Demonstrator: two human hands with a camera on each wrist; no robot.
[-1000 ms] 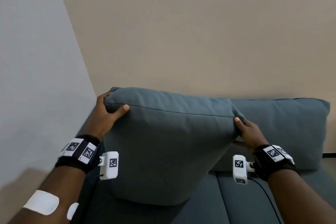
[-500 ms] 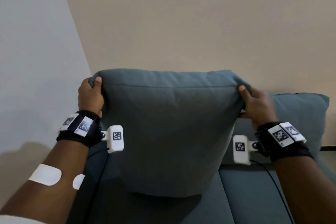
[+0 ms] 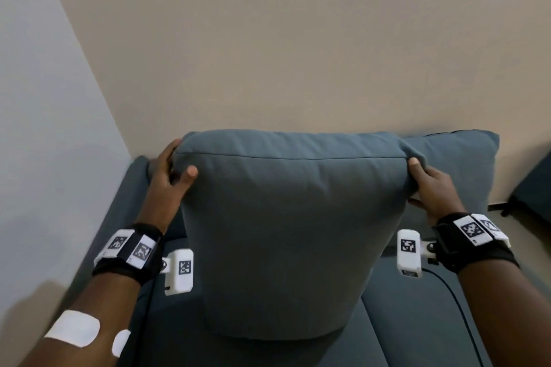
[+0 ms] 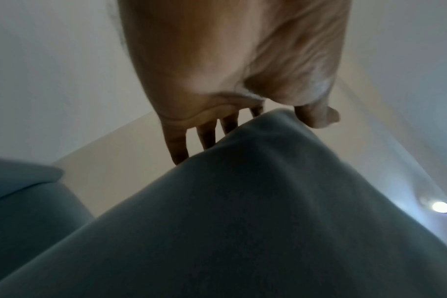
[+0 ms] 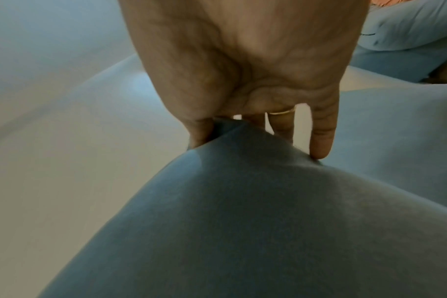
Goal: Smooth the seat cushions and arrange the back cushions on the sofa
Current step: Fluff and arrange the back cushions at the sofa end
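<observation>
A large blue-grey back cushion (image 3: 286, 226) stands upright on the sofa's left seat cushion (image 3: 167, 334). My left hand (image 3: 171, 170) grips its top left corner, thumb on the front and fingers behind. My right hand (image 3: 429, 185) pinches the top right corner. In the left wrist view the cushion (image 4: 242, 221) fills the lower frame under my left hand (image 4: 245, 121). The right wrist view shows my right hand (image 5: 242, 129) with the thumb and fingers closed on the cushion's (image 5: 242, 221) corner. A second back cushion (image 3: 459, 170) leans against the wall at the right.
The sofa sits in a corner, with a grey wall (image 3: 44, 128) on the left and a beige wall (image 3: 298, 39) behind. The sofa's left armrest (image 3: 131, 188) runs along the grey wall. The right seat cushion (image 3: 417, 322) lies beside the held cushion. Another dark seat (image 3: 533, 188) shows at far right.
Both hands raised the cushion off the seat and have now brought it back down onto the left seat, more upright than a second ago. Each hand has kept hold of its corner.
</observation>
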